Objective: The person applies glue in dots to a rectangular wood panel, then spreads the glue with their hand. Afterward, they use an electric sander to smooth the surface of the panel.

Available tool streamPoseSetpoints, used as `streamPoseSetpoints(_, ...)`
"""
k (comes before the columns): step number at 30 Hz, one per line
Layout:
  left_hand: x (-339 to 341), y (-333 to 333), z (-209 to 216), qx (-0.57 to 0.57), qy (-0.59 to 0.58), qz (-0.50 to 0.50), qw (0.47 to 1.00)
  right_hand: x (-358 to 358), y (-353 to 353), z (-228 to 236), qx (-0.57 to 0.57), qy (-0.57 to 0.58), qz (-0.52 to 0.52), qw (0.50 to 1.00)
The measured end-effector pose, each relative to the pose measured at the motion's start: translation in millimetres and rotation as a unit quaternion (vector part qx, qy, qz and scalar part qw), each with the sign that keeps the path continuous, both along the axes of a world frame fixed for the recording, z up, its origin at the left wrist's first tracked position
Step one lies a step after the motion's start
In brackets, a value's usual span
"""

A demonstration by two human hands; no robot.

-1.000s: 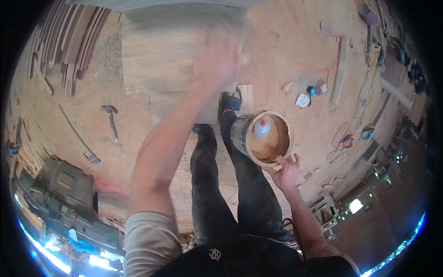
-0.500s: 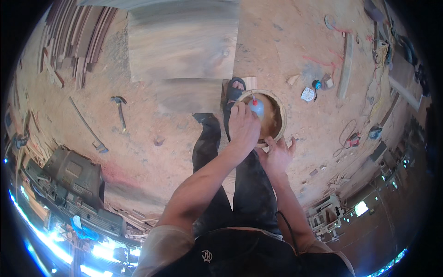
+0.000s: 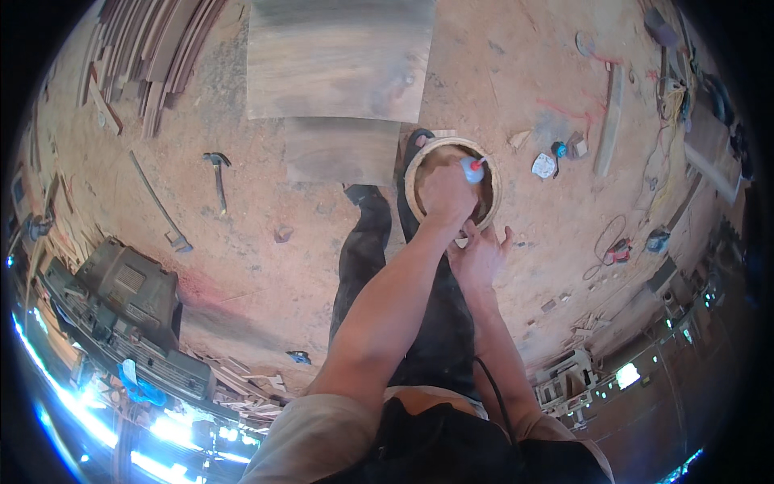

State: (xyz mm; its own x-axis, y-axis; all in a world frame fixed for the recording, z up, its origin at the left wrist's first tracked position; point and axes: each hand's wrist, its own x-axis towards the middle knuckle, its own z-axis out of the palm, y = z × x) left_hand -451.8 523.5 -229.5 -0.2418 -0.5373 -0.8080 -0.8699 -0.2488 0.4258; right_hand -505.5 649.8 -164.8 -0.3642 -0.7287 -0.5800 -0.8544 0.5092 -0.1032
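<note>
A round, tan, hollow wooden vessel (image 3: 456, 142) rests in front of me above my right leg, its opening facing up. My left hand (image 3: 448, 195) reaches inside it, closed around a pale blue squeeze bottle (image 3: 469, 171) with a red collar and a thin nozzle tilted up and right. Fingers hide most of the bottle. At the near edge, my right hand (image 3: 479, 260) grips the vessel's rim from outside, with one finger sticking out to the right. The vessel's inner floor is mostly covered by my left hand.
Two wooden panels (image 3: 343, 64) lie ahead on the dirt floor. A hammer (image 3: 218, 181) and a long-handled tool (image 3: 159, 202) lie left, below stacked planks (image 3: 161, 48). On the right are a tape measure (image 3: 559, 149), a long board (image 3: 610, 121) and cables. A dark machine casing (image 3: 129, 282) stands lower left.
My left hand has moved deeper into the vessel, carrying the bottle to the right. The bottle's nozzle now points more to the right. My right hand stays on the rim. The whole view has shifted slightly.
</note>
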Motion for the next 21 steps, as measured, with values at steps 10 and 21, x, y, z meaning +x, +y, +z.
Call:
streamPoseSetpoints(10,-6,2,-8,-0.1,0.013,0.053,0.993,0,10,1,-0.051,-0.015,0.054,0.997)
streamPoseSetpoints(21,45,-3,-3,-0.013,0.064,-0.07,0.995,15,-4,0,-0.076,-0.07,0.055,0.993)
